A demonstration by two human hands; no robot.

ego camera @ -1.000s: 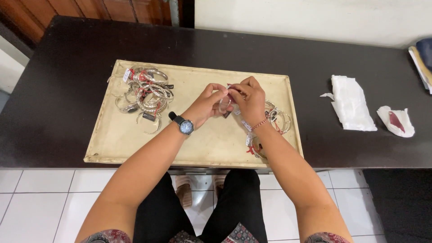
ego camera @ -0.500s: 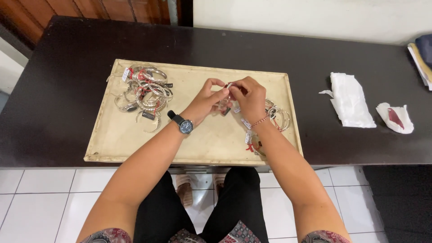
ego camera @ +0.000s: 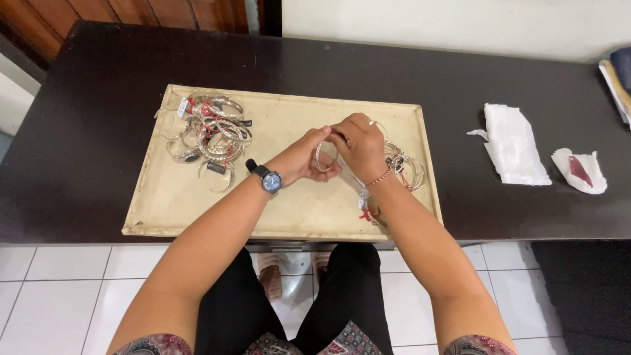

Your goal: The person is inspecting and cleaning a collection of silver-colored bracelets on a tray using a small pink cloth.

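Both my hands meet over the middle of a beige tray (ego camera: 296,210). My left hand (ego camera: 307,155), with a dark wristwatch on its wrist, and my right hand (ego camera: 358,146) pinch one silver bangle (ego camera: 320,158) between them, a little above the tray. A pile of silver bangles (ego camera: 209,135) with red strings and small tags lies at the tray's far left. A smaller heap of bangles (ego camera: 406,167) sits by my right wrist, partly hidden by it. A tagged piece (ego camera: 365,205) lies under my right forearm.
The tray rests on a dark table (ego camera: 79,138). To the right lie a folded white cloth (ego camera: 513,143) and a crumpled white tissue with a red stain (ego camera: 580,171). Stacked items (ego camera: 618,79) show at the far right edge. White floor tiles lie below.
My hands have shifted slightly on the bangle, turning it between the fingers. The piles on the tray have not moved.
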